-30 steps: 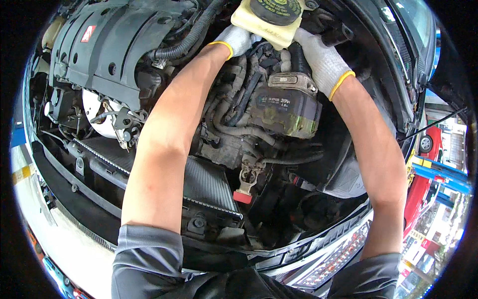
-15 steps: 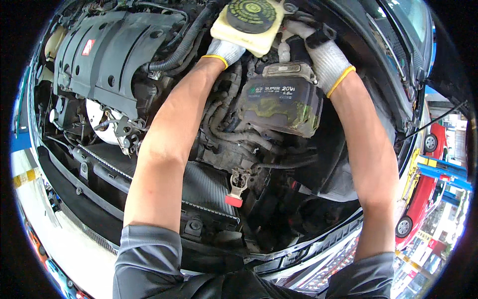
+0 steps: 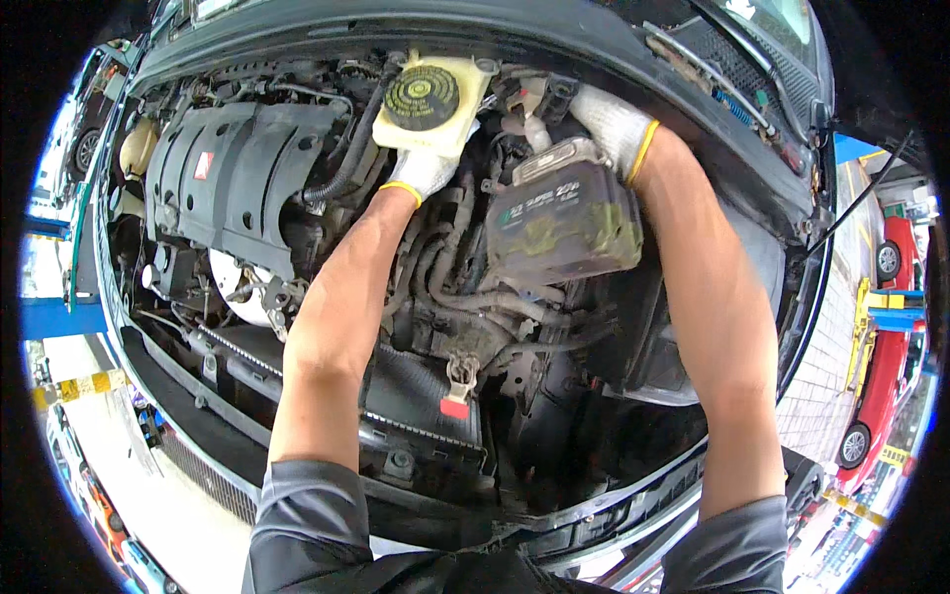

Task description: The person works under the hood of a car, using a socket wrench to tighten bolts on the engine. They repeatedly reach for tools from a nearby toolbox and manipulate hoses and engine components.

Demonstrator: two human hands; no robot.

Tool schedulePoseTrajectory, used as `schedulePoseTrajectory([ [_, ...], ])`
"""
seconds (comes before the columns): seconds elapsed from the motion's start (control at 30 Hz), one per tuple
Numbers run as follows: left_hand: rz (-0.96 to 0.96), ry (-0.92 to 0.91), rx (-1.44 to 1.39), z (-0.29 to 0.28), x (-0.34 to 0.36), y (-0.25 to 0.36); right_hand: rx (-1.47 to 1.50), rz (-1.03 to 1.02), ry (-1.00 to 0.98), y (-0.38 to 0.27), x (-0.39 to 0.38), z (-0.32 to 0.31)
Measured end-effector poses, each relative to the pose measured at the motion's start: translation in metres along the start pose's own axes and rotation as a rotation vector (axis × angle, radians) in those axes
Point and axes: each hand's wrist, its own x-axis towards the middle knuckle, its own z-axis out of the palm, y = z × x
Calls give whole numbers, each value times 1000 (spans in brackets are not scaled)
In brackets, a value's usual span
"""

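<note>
My left hand (image 3: 426, 170), in a white knit glove with a yellow cuff, reaches under and behind a yellowish fluid reservoir (image 3: 447, 124) with a round black cap (image 3: 421, 97). The reservoir hides its fingers. My right hand (image 3: 612, 124), gloved the same way, is closed around the grip of a cordless power tool. Only the tool's dark battery pack (image 3: 564, 223), smeared with yellow-green, shows plainly, on the near side of the hand. The tool's head is out of sight, and black parts near the fingers cover some of the grip.
A grey plastic engine cover (image 3: 237, 183) lies to the left. Ribbed hoses (image 3: 455, 282) run below the battery pack. Nearer me are a clamp with a red end (image 3: 455, 407) and the radiator (image 3: 421, 391). A red car (image 3: 881, 366) stands off to the right.
The view has shifted, so more of the bay's far edge shows. The battery pack has tilted and looks blurred. Both hands stay at about the same places in the engine bay.
</note>
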Motion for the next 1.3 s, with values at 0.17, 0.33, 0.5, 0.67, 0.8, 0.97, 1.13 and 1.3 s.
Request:
schedulePoseTrajectory([
  [0.17,-73,-6,-28,-4,-11,31,3,-113,-12,12,-2,-22],
  [0.33,-173,45,269,-8,-33,17,179,28,-21,-1,-9,-1],
  [0.5,-109,-122,177,-14,2,44,174,265,-10,4,0,-12],
  [0.67,-233,-578,9,-15,41,33,-202,100,-52,35,16,-10],
  [0.8,-303,-757,-43,8,56,20,-468,233,16,39,26,3],
  [0.97,-314,-822,-77,29,67,11,-651,47,1,71,49,-9],
  [1.13,-391,-831,-221,29,55,-4,-333,323,97,56,32,37],
  [1.3,-354,-898,-56,34,57,0,-452,258,103,81,27,47],
])
